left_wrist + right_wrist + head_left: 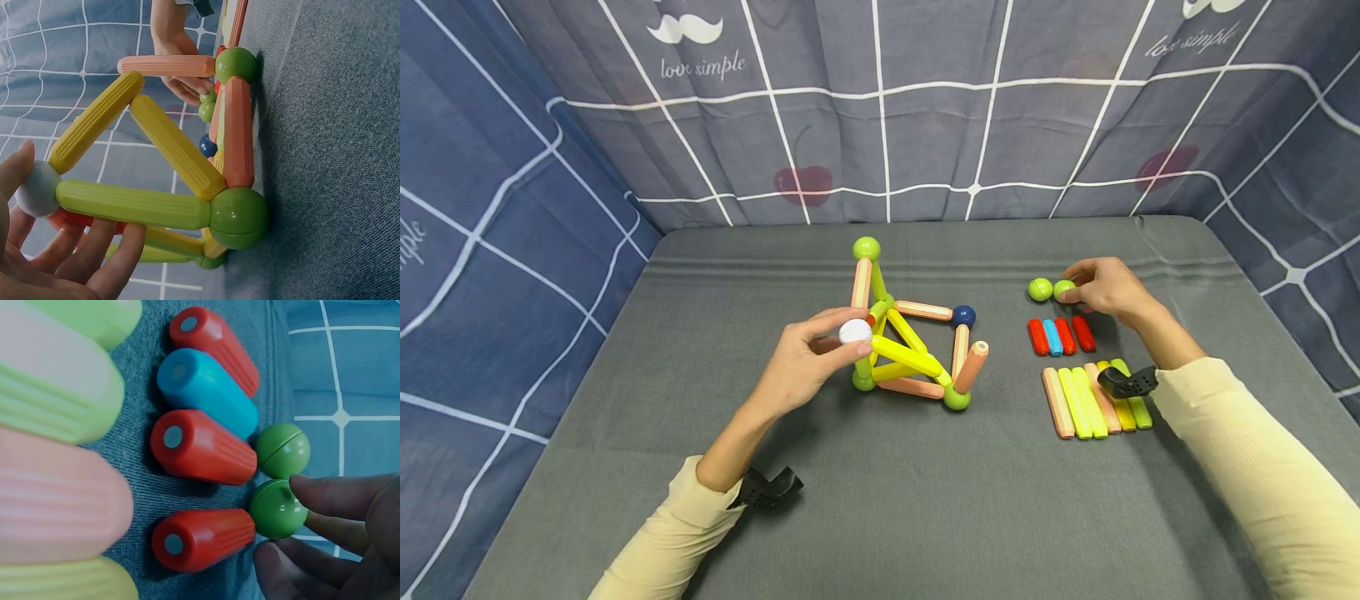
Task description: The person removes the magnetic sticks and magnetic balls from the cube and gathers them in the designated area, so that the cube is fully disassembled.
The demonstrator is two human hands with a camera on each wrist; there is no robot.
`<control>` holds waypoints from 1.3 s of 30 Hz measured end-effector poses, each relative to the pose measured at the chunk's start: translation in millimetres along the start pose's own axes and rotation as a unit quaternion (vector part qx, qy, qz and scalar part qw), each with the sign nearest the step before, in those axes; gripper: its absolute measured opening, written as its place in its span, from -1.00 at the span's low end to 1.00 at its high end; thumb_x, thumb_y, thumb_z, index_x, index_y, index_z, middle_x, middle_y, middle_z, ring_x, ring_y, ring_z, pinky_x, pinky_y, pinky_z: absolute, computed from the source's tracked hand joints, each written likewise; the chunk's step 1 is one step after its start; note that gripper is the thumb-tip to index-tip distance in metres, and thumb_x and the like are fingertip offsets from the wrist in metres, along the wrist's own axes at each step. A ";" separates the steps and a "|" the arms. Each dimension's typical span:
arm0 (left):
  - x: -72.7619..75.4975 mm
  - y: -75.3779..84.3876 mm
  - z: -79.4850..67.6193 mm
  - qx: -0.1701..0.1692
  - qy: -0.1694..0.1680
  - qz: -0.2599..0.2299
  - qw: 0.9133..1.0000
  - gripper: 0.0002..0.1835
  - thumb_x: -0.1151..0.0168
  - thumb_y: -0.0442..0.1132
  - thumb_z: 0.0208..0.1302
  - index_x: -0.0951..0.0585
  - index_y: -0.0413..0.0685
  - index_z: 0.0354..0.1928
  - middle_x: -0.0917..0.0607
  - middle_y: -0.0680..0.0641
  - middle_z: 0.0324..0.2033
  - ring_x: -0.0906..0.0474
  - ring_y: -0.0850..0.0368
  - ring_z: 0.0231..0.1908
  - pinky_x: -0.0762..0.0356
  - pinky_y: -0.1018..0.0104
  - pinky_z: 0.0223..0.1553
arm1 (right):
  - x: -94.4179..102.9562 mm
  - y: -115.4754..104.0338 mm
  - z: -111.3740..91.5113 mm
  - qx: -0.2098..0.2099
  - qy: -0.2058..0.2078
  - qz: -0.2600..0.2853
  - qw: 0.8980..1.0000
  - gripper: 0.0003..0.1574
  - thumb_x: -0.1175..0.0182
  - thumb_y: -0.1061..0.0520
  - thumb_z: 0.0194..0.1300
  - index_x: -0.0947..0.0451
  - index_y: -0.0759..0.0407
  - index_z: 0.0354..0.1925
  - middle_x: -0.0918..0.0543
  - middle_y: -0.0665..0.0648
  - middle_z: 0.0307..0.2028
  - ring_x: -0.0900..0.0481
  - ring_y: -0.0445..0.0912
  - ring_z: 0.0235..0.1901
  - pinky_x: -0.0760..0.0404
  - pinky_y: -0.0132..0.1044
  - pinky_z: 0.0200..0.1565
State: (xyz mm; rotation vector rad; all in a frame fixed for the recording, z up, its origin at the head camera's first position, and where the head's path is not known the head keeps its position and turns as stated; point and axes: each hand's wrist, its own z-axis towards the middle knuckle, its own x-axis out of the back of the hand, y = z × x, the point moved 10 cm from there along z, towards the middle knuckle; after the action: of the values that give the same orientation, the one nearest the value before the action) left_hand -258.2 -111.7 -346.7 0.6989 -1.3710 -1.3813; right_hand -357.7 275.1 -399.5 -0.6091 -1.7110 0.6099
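My left hand (805, 357) pinches a white ball (855, 332) at the near top of a frame built from rods and balls. A yellow rod (906, 357) and a light green rod (134, 204) run out from that ball. Green balls (239, 217) sit at the frame's lower corners, and a dark blue ball (963, 317) stands at its right. One pink rod (972, 367) sticks up from the near right corner ball. At the right, my right hand (1105, 287) holds a loose green ball (278, 509) between thumb and fingers. A second green ball (283, 450) touches it.
Short red rods (1038, 337) and one blue rod (1053, 337) lie in a row before the loose balls. Nearer, several longer rods (1073, 403) lie side by side under my right wrist. A checked curtain (925, 142) hangs behind the grey table (880, 500).
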 end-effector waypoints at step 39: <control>-0.4 0.2 0.5 -0.016 0.002 -0.001 1.000 -0.54 -0.37 -0.37 0.25 -0.58 -0.23 0.20 -0.57 -0.23 0.15 -0.63 0.03 -0.12 -0.62 0.25 -0.08 | -117.6 -114.0 -113.6 0.199 -0.141 0.152 0.958 -0.85 -0.32 0.17 0.33 -0.66 0.07 -0.11 -0.70 0.07 -0.15 -0.59 -0.02 -0.12 -0.59 -0.14 -0.60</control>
State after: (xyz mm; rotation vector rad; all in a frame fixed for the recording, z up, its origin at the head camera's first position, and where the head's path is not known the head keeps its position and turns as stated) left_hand -258.6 -111.1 -346.5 0.6814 -1.3431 -1.3988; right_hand -232.2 121.4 -381.9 -0.5144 -1.6966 1.2761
